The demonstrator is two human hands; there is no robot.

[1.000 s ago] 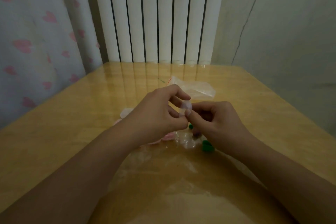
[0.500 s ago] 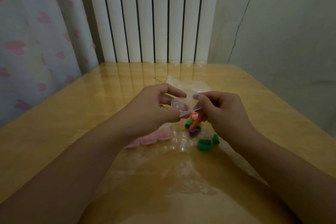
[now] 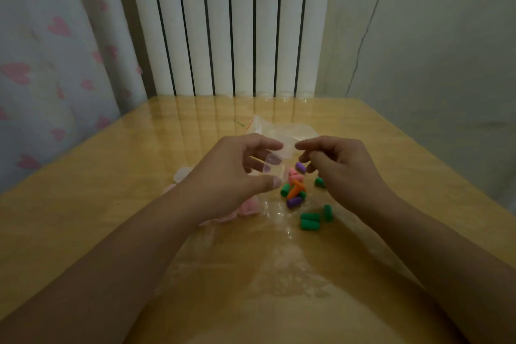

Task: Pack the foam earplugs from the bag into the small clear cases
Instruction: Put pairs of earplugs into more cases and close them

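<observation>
Left grip: the left hand (image 3: 234, 176) holds a small clear case (image 3: 272, 166) between curled fingers and thumb, above the table
Right grip: the right hand (image 3: 343, 167) has its fingers curled, the tips close to a purple earplug (image 3: 300, 167); whether they pinch it I cannot tell
Loose earplugs: a cluster of pink, orange, green and purple foam earplugs (image 3: 294, 190) lies on the table between and just near of the hands; three green earplugs (image 3: 310, 220) lie nearer, to the right
Bag: the clear zip bag (image 3: 279, 132) lies flat on the table just beyond the hands
Table: glossy wooden table (image 3: 111, 176)
Other cases: pale pinkish cases (image 3: 245, 208), partly hidden, lie under the left wrist
Far side: a white radiator (image 3: 223, 22), with a heart-patterned curtain (image 3: 42, 50) at left
</observation>
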